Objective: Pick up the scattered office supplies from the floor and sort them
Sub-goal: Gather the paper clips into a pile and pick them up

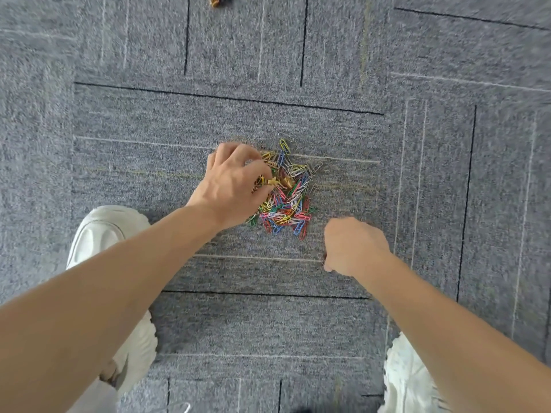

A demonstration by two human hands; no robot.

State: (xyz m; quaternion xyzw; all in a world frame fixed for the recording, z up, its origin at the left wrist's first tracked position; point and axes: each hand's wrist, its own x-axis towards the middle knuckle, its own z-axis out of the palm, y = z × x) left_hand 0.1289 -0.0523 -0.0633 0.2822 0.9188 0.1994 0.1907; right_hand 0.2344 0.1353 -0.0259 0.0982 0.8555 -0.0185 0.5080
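Floor: grey carpet tiles (268, 323) crossed by thin black and pale lines, filling the whole view
Shoes: two chunky white trainers; the left shoe (98, 234) lies partly under the left forearm; the right shoe (408, 380) sits at the lower edge, partly under the right forearm; both well apart from the heap
Heap: coloured wire paper clips (290, 201) in red, blue, green, yellow, pink, white and silver, piled on the carpet at mid-view, between the two hands; a few clips stick out at its far edge
Left: the left hand (229, 186) is palm down over the left side of the heap and covers part of it; fingers curled; thumb and fingertips pinch a small gold-coloured piece (272, 182), too small to identify
Right: the right hand (354, 245) is just beside the heap's near right corner, low over the carpet; fingers curled under; whether they hold anything is hidden, so I cannot tell
Top edge: a small dark and orange object (219, 0), blurred and cut off, well apart from the heap
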